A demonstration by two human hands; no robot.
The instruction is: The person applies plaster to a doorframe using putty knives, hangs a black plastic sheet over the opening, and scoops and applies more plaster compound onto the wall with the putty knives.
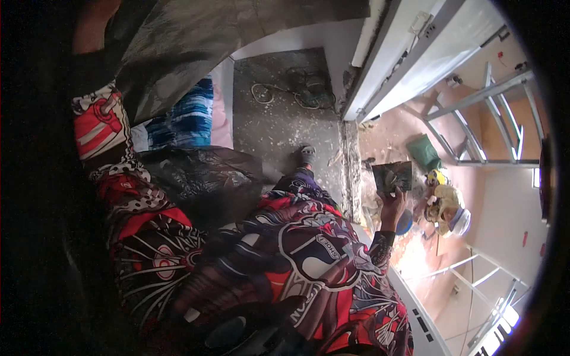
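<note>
At the upper left, my left hand [90,29] is raised beside a large dark plastic sheet [196,41]. Its fingers are lost in shadow, so whether they grip the sheet is unclear. To the right, my right hand [392,207] is closed on the edge of a flat, dark, squarish piece [393,176] with a mottled grey-green face. What kind of thing that piece is does not show. More crumpled black plastic [202,175] hangs by my left side, partly over blue and white patterned cloth [189,115].
Beyond the door frame [392,65], a person [448,210] in light clothing and head covering is low down beside a blue bucket [404,222]. Metal ladders [490,101] and a green sack [424,152] are nearby. A coiled cable [297,95] lies on the paint-spattered floor [270,127].
</note>
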